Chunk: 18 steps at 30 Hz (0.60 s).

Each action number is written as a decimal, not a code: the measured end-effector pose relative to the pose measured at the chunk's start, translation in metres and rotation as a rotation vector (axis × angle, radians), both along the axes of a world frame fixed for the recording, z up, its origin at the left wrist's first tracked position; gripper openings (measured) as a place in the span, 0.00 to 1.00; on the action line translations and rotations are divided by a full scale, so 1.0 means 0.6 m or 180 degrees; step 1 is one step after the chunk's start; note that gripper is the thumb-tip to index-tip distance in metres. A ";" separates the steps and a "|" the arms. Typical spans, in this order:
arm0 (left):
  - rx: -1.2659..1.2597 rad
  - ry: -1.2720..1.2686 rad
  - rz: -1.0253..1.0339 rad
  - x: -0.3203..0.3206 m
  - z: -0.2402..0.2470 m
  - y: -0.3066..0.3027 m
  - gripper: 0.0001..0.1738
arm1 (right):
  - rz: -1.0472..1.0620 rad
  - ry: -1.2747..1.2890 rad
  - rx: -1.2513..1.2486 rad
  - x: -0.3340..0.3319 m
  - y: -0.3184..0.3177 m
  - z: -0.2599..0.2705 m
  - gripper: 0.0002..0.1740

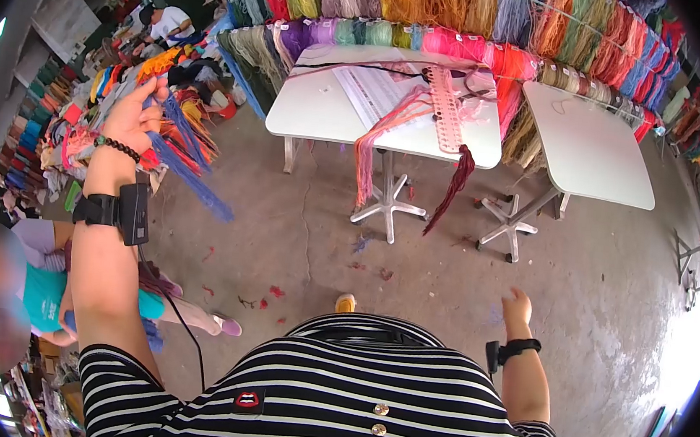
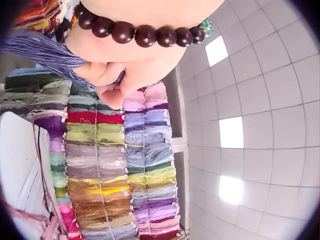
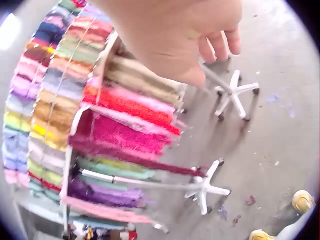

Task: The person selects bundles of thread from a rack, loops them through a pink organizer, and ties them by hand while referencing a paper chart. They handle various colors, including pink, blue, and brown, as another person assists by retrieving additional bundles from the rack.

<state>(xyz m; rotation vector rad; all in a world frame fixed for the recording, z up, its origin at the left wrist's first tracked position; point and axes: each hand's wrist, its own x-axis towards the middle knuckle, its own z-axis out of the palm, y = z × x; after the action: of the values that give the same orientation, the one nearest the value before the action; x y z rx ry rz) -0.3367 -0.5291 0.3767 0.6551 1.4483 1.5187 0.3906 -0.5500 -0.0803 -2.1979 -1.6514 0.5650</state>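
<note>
Raised at the left of the head view, my left hand [image 1: 127, 121] grips a hank of blue thread [image 1: 209, 192]. Its loose ends hang down and to the right. In the left wrist view the fingers curl round the blue thread [image 2: 42, 52], below a dark bead bracelet [image 2: 145, 36]. My right hand [image 1: 516, 310] hangs low at my side, away from any object. Relaxed fingers and an empty palm show on the right hand [image 3: 180, 45] in the right wrist view.
A white table [image 1: 305, 117] ahead bears a pink holed strip [image 1: 445, 110] with pink-orange threads [image 1: 366, 157] and a dark red hank [image 1: 457, 187] hanging over its edge. Another white table [image 1: 605, 150] stands right. Racks of coloured thread [image 1: 438, 4] line the back. A seated person [image 1: 43, 294] is at left.
</note>
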 end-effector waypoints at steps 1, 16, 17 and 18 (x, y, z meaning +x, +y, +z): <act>0.0032 -0.0016 -0.0097 0.013 0.000 -0.001 0.12 | 0.0013 0.0258 -0.0141 -0.055 0.021 0.048 0.16; -0.0220 -0.0081 -0.1977 0.283 -0.023 -0.025 0.15 | 0.2954 0.2513 0.2460 -0.550 0.088 0.555 0.20; -0.0252 -0.0143 -0.2114 0.292 -0.030 -0.026 0.15 | 0.2941 0.2816 0.2344 -0.573 0.087 0.554 0.21; -0.0349 -0.0195 -0.2172 0.303 -0.033 -0.029 0.16 | 0.2925 0.3122 0.2223 -0.597 0.088 0.548 0.22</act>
<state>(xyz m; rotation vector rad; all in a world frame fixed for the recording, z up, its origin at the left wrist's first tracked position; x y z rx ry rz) -0.1546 -0.5465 0.3569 0.9101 1.0900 0.9106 0.0323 -0.4970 0.2486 -0.4233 -1.7396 0.8874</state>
